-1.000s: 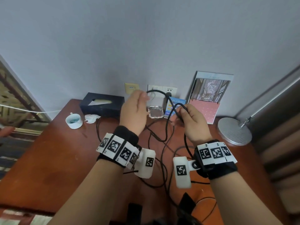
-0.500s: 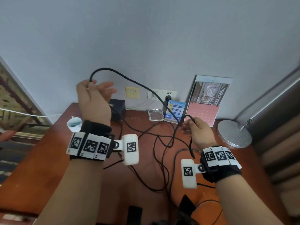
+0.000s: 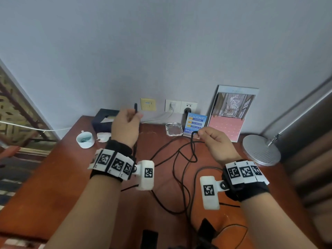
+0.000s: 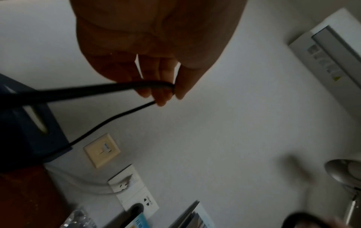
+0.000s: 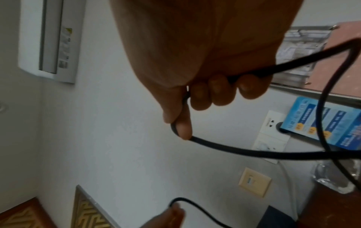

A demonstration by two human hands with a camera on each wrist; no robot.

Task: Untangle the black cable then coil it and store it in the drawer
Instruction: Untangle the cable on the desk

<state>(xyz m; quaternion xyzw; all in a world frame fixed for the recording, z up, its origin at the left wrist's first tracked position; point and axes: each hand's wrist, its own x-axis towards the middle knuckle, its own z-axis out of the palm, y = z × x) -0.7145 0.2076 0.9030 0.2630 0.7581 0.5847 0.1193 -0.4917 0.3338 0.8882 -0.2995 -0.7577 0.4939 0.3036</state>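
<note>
A thin black cable (image 3: 181,169) lies in tangled loops on the brown desk (image 3: 53,186), between my forearms. My left hand (image 3: 136,117) is raised near the back of the desk and grips one stretch of it, with a short piece sticking up above the fingers. In the left wrist view the fingers (image 4: 162,92) curl around the cable (image 4: 93,91). My right hand (image 3: 199,134) pinches another stretch, from which a loop hangs to the desk. The right wrist view shows thumb and fingers (image 5: 183,128) closed on the cable (image 5: 244,151). No drawer is in view.
Along the wall stand a dark tissue box (image 3: 102,119), a glass ashtray (image 3: 173,129), a blue card (image 3: 196,123) and a booklet (image 3: 231,114). A cup (image 3: 85,140) and crumpled tissue (image 3: 103,137) sit at the left. A lamp base (image 3: 260,150) is at the right.
My left hand, raised high to the left half a second ago, has come down and back toward the middle. The cable arc between the hands has dropped. The right hand has barely moved.
</note>
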